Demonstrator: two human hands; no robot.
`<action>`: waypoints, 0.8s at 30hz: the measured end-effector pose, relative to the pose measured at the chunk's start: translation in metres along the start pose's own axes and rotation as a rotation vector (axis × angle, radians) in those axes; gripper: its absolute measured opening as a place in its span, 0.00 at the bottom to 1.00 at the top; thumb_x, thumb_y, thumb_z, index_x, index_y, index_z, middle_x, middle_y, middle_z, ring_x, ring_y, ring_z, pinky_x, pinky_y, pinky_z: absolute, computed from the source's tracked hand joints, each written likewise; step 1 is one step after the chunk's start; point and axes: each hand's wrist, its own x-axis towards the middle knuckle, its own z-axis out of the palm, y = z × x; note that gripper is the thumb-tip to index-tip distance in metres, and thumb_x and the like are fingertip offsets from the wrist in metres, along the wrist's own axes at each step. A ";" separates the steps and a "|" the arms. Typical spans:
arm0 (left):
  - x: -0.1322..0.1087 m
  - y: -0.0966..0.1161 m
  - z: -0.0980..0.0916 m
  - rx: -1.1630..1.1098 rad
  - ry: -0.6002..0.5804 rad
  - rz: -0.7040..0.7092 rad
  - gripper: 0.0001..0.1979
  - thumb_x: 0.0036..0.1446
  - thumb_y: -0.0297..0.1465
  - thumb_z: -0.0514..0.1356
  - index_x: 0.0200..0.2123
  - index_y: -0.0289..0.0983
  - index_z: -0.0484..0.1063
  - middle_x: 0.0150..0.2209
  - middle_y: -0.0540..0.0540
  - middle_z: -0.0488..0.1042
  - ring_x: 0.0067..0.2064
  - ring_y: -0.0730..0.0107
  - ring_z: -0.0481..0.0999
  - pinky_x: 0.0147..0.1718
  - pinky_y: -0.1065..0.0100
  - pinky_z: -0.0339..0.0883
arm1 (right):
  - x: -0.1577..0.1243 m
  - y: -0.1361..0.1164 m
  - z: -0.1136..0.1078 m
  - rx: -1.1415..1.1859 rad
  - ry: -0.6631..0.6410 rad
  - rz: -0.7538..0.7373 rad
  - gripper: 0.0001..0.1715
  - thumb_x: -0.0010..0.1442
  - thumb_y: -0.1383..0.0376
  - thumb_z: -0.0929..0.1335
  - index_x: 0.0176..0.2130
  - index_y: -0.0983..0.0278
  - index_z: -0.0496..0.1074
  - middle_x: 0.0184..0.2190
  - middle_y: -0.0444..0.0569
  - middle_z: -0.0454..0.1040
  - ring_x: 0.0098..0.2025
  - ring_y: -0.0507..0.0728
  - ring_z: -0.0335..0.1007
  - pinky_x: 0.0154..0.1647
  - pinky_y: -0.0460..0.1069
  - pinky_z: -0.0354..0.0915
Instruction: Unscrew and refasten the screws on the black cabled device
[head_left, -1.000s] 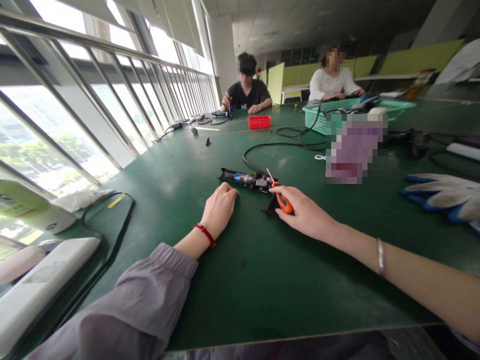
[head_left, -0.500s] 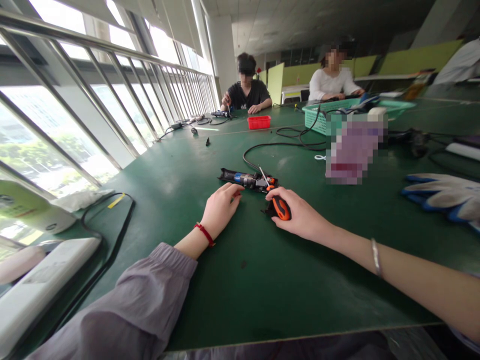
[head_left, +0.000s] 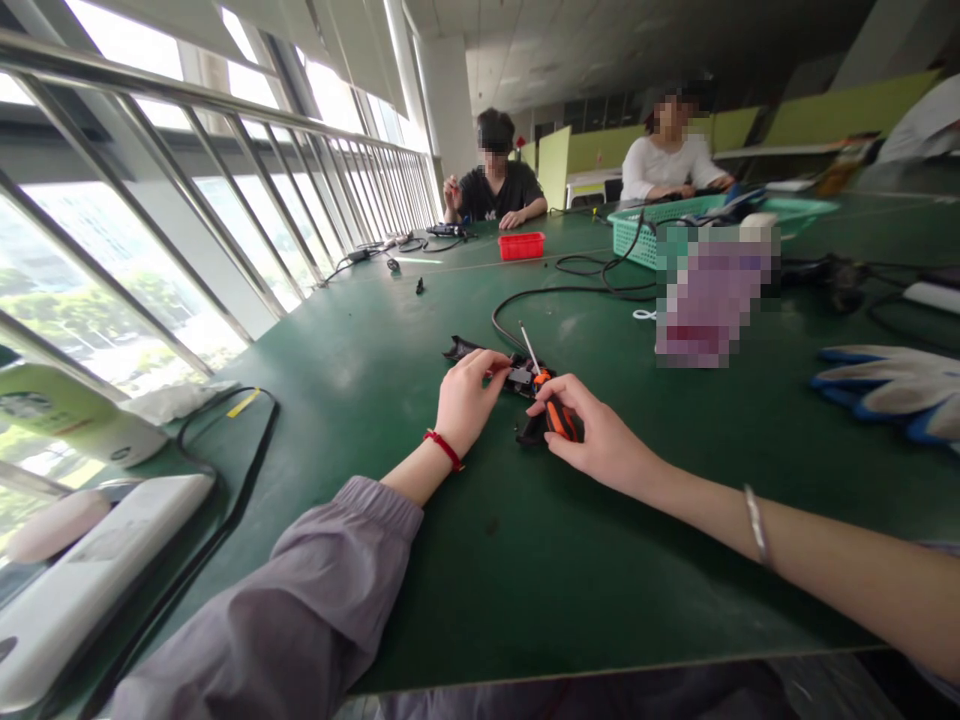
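Note:
An opened electric tool (head_left: 523, 379) lies on the green table, its black half-shell holding metal and dark inner parts, with a cable leaving its far side. My left hand (head_left: 469, 395) reaches over the tool's middle, its thumb and fingers closed on the parts there and covering some of them. In my right hand (head_left: 600, 430) is a screwdriver (head_left: 561, 416) with an orange and black handle, its shaft pointing up and away over the tool. Beside that hand, at the tool's near end, sits a small black piece (head_left: 529, 430), partly hidden by my fingers.
A red basket (head_left: 522, 246) and a green basket (head_left: 634, 238) stand farther back. Gloves (head_left: 900, 385) lie right; a white power strip (head_left: 97, 580) and a green bottle (head_left: 75, 415) are left. Two people sit across the table, and a metal railing (head_left: 247, 140) runs along the left.
My left hand has moved right and forward onto the tool's middle, covering parts that showed before. My right hand still holds the screwdriver, its handle turned slightly.

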 end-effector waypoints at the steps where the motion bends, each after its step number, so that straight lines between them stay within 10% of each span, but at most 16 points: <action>1: 0.001 0.000 0.001 -0.002 -0.007 0.000 0.04 0.55 0.25 0.59 0.32 0.36 0.73 0.33 0.49 0.75 0.33 0.72 0.74 0.36 0.70 0.69 | 0.000 0.001 0.000 0.010 -0.001 -0.001 0.21 0.50 0.72 0.64 0.44 0.58 0.58 0.42 0.46 0.71 0.43 0.55 0.69 0.49 0.53 0.61; 15: -0.001 0.003 -0.007 0.337 -0.129 0.188 0.10 0.60 0.32 0.55 0.38 0.39 0.76 0.38 0.47 0.75 0.41 0.69 0.73 0.39 0.70 0.67 | 0.001 -0.002 -0.005 -0.001 -0.039 0.008 0.21 0.51 0.71 0.64 0.45 0.59 0.59 0.42 0.47 0.71 0.44 0.55 0.68 0.50 0.53 0.60; 24: -0.003 0.003 -0.035 0.640 -0.423 0.297 0.22 0.58 0.24 0.50 0.56 0.43 0.66 0.47 0.45 0.71 0.41 0.67 0.73 0.39 0.68 0.67 | 0.000 -0.008 -0.010 -0.139 -0.101 0.002 0.22 0.53 0.69 0.64 0.49 0.59 0.60 0.45 0.48 0.70 0.43 0.55 0.69 0.49 0.53 0.62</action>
